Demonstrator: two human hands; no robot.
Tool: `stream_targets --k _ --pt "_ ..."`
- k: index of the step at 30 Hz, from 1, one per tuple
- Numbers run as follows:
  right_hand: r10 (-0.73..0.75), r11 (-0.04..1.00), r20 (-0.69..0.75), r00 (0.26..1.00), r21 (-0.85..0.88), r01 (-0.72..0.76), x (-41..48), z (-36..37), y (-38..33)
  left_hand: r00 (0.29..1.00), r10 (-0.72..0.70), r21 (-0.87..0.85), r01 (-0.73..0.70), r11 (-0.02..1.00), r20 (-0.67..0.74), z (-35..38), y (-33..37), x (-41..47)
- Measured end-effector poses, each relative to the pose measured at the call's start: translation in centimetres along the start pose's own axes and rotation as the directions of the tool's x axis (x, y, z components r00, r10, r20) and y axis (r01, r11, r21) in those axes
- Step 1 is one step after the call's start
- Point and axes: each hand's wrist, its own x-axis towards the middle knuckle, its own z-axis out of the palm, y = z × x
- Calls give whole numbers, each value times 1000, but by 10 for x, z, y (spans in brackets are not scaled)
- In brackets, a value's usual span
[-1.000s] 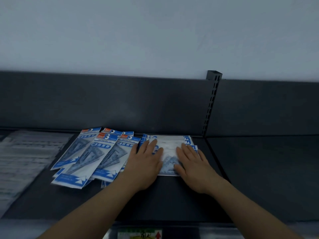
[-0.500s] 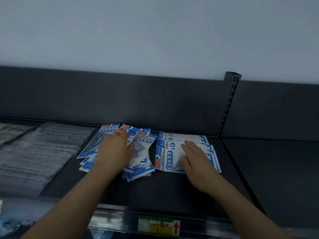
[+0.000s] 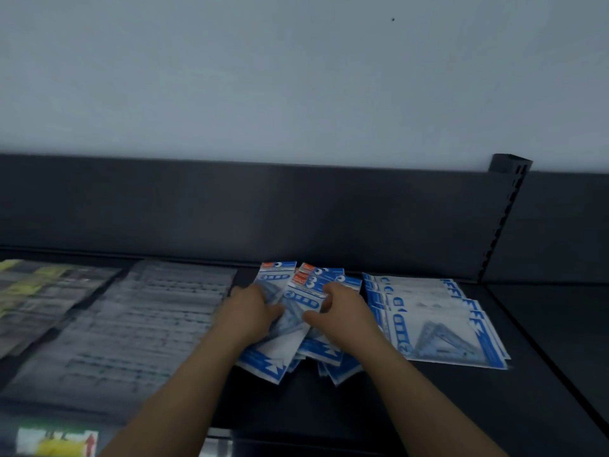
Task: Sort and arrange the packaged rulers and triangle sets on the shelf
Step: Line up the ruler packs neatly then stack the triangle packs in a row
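Both hands sit on a loose fan of blue-and-white triangle-set packets near the middle of the dark shelf. The left hand curls over the fan's left side with its thumb across the top packet. The right hand comes in from the other side with bent fingers and its thumb pointing left, so the two hands grip the fan between them, though motion blur hides the exact finger placement. The packets in the fan lie askew. Their orange-tabbed top ends splay toward the back panel, and their lower corners stick out unevenly toward the shelf front. Just to the right, apart from the fan by a narrow strip of bare shelf, lies a second pile of the same packets, turned sideways. Its edges step slightly from layer to layer, and its right edge stops short of the seam where the next shelf section begins. Behind that seam a slotted upright rises against the pale wall. To the left of the fan, close to the left hand, clear ruler packs lie flat in a broad blurred sheet. Further left are more packs with yellow cards. Bare shelf runs in front of both blue piles down to the front edge, and the right-hand section is bare too. A price label is fixed to the front rail at lower left.
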Motion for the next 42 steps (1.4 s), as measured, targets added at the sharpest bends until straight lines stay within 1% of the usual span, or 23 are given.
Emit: stream_targets --k 2,5,9,11,13,16,18,20,22,25,27,29,31,33,35,36,38,40,42 --pt "40 998 -12 999 39 -40 5 8 -8 1000 -6 -108 8 994 22 -3 -6 3" --pt "94 993 -53 994 75 -90 12 18 -12 993 -36 -257 63 964 108 -10 -9 8" --pt "161 977 -127 979 162 -140 18 19 -8 980 -10 -296 69 953 199 -17 -12 14" --pt "167 963 -200 966 242 -116 17 14 -6 978 6 -365 73 928 209 -17 -12 17" --pt "164 955 -247 955 282 -91 15 7 -3 983 33 -335 29 942 180 -16 -12 18" --pt "237 925 -246 940 353 -140 12 0 8 982 32 -229 12 973 186 -19 -7 14" --pt "296 893 -267 917 417 -167 11 -5 18 974 45 -213 4 977 222 -22 -7 17" --pt "344 859 -282 896 479 -180 9 -10 22 968 58 -240 2 971 244 -22 -9 21" --pt "374 831 -271 887 523 -190 9 -13 26 977 67 -293 -5 956 202 -21 -13 22" --pt "374 804 -231 898 563 -190 12 -15 26 994 105 -391 -87 916 25 -22 -18 18" --pt "326 822 -205 923 544 -170 12 -17 16 987 142 -480 -158 863 -70 -26 -19 12" --pt "272 829 -174 946 542 -139 14 -16 3 976 189 -535 -217 816 -106 -30 -18 1" --pt "229 825 -143 963 553 -114 18 -10 -8 975 200 -636 -217 741 -99 -32 -16 -12" --pt "177 825 -106 978 559 -89 20 -4 -18 978 207 -732 -163 661 -31 -30 -16 -24" --pt "151 817 -81 985 572 -78 23 1 -23 980 196 -726 -147 672 -17 -27 -22 -31" --pt "159 810 -79 984 581 -84 24 1 -22 986 165 -717 -143 683 -39 -25 -27 -32" --pt "193 823 -85 977 557 -114 21 0 -15 994 78 -734 -112 670 -81 -24 -37 -33" --pt "237 857 -58 970 482 -181 18 0 -3 999 6 -755 -39 654 -46 -23 -44 -33" --pt "274 871 -15 962 428 -241 12 1 5 1000 -18 -751 15 660 4 -19 -45 -33"
